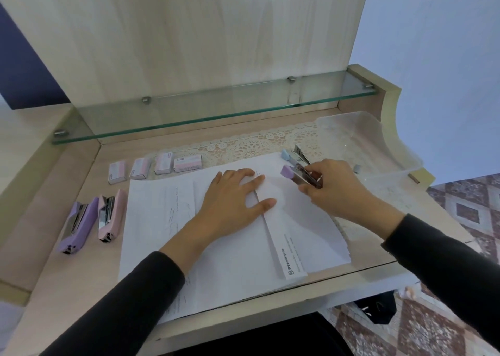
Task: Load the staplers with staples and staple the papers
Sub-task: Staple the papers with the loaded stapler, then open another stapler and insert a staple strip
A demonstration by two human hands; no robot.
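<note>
A pale wooden desk (pixel 81 269) carries spread white papers (pixel 151 220) in the middle, a purple stapler (pixel 78 224) and pink stapler (pixel 111 215) at left, four staple boxes (pixel 188 163) behind, a lace mat (pixel 243 144), a clear tray (pixel 351 128) far right

Long sleeves are worn on both arms, plain and dark, close to black; the left sleeve (pixel 121 301) and right sleeve (pixel 446 250) are cut fairly snug and finished with simple cuffs at the wrists; the fabric is seen as soft and matte, kinda knit-looking; the left hand (pixel 232 196) and right hand (pixel 335 190) are left bare.
</note>
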